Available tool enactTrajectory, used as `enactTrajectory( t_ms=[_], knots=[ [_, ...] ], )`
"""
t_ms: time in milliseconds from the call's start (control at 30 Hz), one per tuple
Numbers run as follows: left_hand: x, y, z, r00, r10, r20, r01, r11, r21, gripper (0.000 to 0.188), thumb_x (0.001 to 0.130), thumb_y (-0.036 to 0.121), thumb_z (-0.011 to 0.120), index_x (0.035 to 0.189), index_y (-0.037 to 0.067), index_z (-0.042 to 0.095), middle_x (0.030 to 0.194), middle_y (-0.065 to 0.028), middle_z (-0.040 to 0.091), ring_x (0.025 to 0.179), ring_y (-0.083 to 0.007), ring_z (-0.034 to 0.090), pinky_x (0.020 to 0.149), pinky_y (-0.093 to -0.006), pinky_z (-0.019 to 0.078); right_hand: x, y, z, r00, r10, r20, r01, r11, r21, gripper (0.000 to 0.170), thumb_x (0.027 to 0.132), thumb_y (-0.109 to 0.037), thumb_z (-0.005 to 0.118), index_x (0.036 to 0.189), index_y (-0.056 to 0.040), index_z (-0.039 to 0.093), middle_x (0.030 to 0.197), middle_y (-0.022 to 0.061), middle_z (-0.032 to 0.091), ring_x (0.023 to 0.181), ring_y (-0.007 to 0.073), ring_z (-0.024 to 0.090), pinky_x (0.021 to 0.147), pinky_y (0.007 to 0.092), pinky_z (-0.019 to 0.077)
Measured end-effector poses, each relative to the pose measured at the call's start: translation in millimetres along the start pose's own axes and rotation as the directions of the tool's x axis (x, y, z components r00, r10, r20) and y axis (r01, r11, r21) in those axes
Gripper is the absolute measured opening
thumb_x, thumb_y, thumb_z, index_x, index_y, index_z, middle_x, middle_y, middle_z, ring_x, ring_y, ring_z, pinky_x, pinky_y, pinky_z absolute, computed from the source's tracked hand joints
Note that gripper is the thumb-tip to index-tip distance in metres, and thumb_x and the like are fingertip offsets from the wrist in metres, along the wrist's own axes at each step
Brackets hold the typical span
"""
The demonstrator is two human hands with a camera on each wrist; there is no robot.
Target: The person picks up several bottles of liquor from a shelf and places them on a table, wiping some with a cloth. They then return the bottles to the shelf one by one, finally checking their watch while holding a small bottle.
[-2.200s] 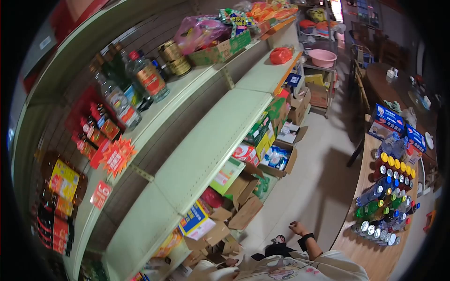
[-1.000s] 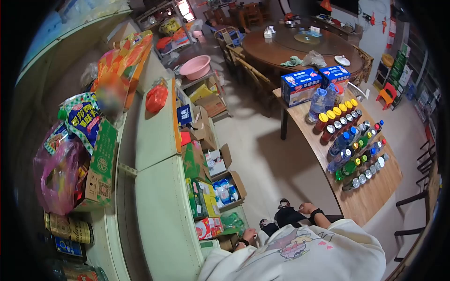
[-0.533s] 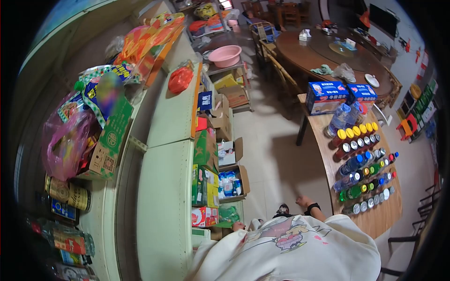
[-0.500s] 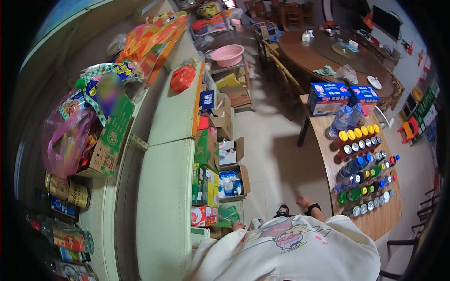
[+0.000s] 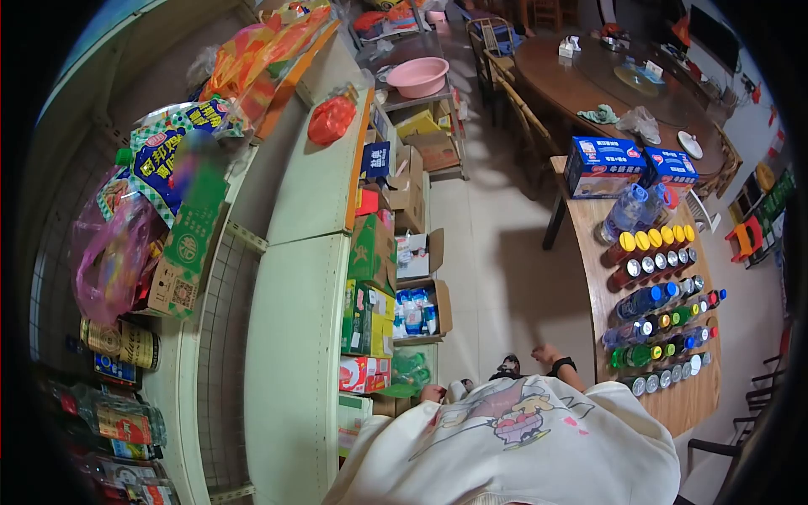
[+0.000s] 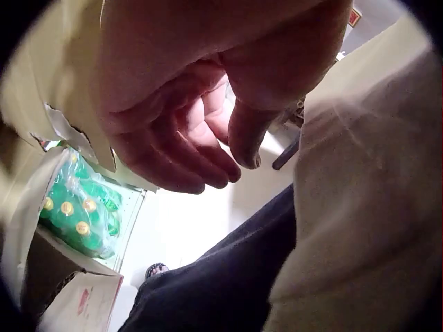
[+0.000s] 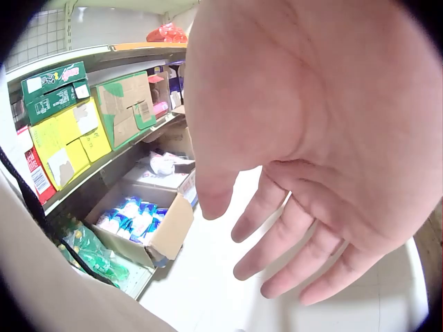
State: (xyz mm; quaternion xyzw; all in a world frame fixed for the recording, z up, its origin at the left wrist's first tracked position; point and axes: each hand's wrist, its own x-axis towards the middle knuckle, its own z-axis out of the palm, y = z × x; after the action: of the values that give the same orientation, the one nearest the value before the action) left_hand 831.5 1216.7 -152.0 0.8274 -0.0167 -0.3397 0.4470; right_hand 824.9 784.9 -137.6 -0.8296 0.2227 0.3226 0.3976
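My left hand (image 5: 433,393) hangs low beside the shelving with its fingers loosely curled; the left wrist view shows nothing in that hand (image 6: 187,117). Near it are a cardboard box and a plastic-wrapped pack of green bottles (image 6: 83,207) with yellow caps. On the other side my right hand (image 5: 547,353) hangs in front of my body, between the shelves and the wooden table. Its fingers are relaxed and spread in the right wrist view, and the palm (image 7: 332,138) is bare. Beyond this hand stands an open carton of blue and white packets (image 7: 138,221).
Several rows of drink bottles (image 5: 648,295) stand on the wooden table (image 5: 606,370) at right, with blue boxes (image 5: 604,164) behind. The pale green shelf (image 5: 295,337) runs along the left, below a shelf of liquor bottles and bags. A round table (image 5: 547,76) stands farther back.
The view has swung from the shelves toward the aisle and bottle table, then nearly settled. Both hands stay low and hold nothing visible.
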Motion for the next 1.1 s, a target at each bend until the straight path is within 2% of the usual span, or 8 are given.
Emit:
enactTrajectory(
  t_ms=[100,167,233,300,633,700,833,1100],
  knots=[
    [-5.0,5.9,0.9,0.999,-0.012,-0.036,0.006,0.988,-0.153,0.015,0.074,0.005,0.062,0.085,0.004,0.072,0.068,-0.006,0.068,0.06,-0.0121,0.062,0.056,-0.0265,0.0484,10.3,9.5,6.7,1.0,-0.003,0.029,0.004,1.0,-0.023,0.037,0.076,-0.033,0.062,0.104,-0.0086,0.068,0.108,0.0176,0.063,0.106,0.034,0.057,0.093,0.0377,0.044],
    [-12.5,17.2,1.3,0.998,-0.059,-0.016,0.059,0.998,0.037,0.015,0.074,0.007,0.063,0.086,0.005,0.072,0.069,-0.0077,0.068,0.06,-0.0126,0.062,0.057,-0.027,0.049,9.2,9.1,7.6,1.0,0.001,0.028,0.0,1.0,-0.026,0.037,0.076,-0.033,0.062,0.104,-0.0088,0.068,0.108,0.0177,0.064,0.106,0.0341,0.057,0.093,0.0378,0.0436],
    [-3.4,-10.7,6.9,0.999,-0.048,0.014,0.048,0.999,0.021,0.016,0.073,0.01,0.066,0.087,0.006,0.072,0.072,-0.0087,0.069,0.062,-0.0137,0.063,0.06,-0.0284,0.0501,-2.2,-2.1,3.6,1.0,-0.025,-0.002,0.025,0.999,-0.025,0.038,0.077,-0.033,0.062,0.106,-0.0094,0.067,0.109,0.0183,0.063,0.107,0.0344,0.057,0.094,0.038,0.0431],
    [-2.7,-10.6,7.2,0.999,-0.048,0.026,0.038,0.953,0.3,0.021,0.07,0.015,0.07,0.089,0.006,0.072,0.076,-0.0093,0.069,0.066,-0.0151,0.064,0.064,-0.0295,0.0509,-13.4,-10.6,2.2,0.998,-0.06,-0.03,0.058,0.996,-0.072,0.038,0.078,-0.031,0.061,0.106,-0.0055,0.066,0.104,0.018,0.065,0.1,0.0329,0.06,0.089,0.0373,0.0453],
    [-11.3,-23.0,5.5,0.985,-0.107,0.138,0.09,0.988,0.122,0.03,0.065,0.015,0.073,0.093,0.004,0.071,0.082,-0.0106,0.07,0.069,-0.0154,0.065,0.066,-0.0293,0.0511,-28.5,-25.8,0.1,0.999,-0.034,0.012,0.035,0.987,-0.16,0.038,0.077,-0.033,0.063,0.108,-0.0112,0.066,0.109,0.0197,0.063,0.106,0.0347,0.057,0.093,0.0384,0.0438],
    [-15.0,-27.1,5.6,0.981,-0.12,0.15,0.126,0.992,-0.029,0.031,0.065,0.015,0.072,0.094,0.004,0.07,0.081,-0.0102,0.07,0.068,-0.0149,0.065,0.065,-0.0294,0.0509,-27.6,-25.3,2.1,0.999,-0.05,0.012,0.051,0.986,-0.16,0.038,0.077,-0.033,0.063,0.108,-0.0107,0.066,0.108,0.0201,0.063,0.106,0.0346,0.057,0.093,0.0383,0.0441],
    [-12.5,-35.9,11.3,0.995,-0.078,0.065,0.068,0.987,0.148,0.023,0.071,0.013,0.067,0.093,0.007,0.071,0.08,-0.0102,0.07,0.07,-0.0154,0.065,0.065,-0.0309,0.05,-31.6,-34.4,3.3,0.995,-0.096,0.021,0.098,0.981,-0.168,0.04,0.077,-0.032,0.061,0.105,-0.0055,0.067,0.101,0.0182,0.066,0.099,0.0342,0.06,0.089,0.0381,0.0457],
    [-12.4,-70.1,20.5,1.0,-0.028,-0.006,0.028,0.999,-0.025,0.022,0.073,0.01,0.061,0.093,0.007,0.07,0.08,-0.0093,0.069,0.073,-0.0172,0.064,0.068,-0.0324,0.0495,-32.4,-49.3,5.4,0.994,-0.097,0.041,0.103,0.972,-0.21,0.037,0.078,-0.032,0.061,0.104,-0.0069,0.067,0.094,0.0158,0.068,0.094,0.0308,0.063,0.085,0.0367,0.0472]
  ],
)
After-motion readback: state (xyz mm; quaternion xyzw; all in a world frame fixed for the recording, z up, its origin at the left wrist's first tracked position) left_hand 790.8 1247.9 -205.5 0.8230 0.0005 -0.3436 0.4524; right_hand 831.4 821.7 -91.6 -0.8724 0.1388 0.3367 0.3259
